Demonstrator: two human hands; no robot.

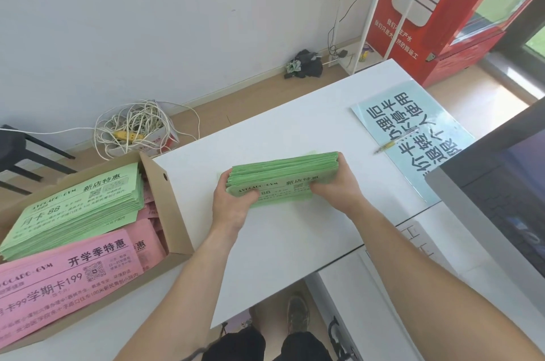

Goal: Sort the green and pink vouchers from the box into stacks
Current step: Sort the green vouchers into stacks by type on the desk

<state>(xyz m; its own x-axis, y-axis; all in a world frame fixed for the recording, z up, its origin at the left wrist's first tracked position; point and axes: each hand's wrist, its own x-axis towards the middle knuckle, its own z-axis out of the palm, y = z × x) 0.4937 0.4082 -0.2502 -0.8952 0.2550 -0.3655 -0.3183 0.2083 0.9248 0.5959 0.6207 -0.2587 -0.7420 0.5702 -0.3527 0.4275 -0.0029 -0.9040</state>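
Green paper vouchers (283, 171) sit bundled on the tabletop (295, 242); our left hand (233, 201) and right hand (336, 186) clamp both ends, since such thin, floppy, slippery sheets probably fan apart.

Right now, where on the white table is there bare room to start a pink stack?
Bare table lies beyond the green stack, left of the blue sign, and between the box and your left hand. The right side is crowded: sign, pen, monitor.
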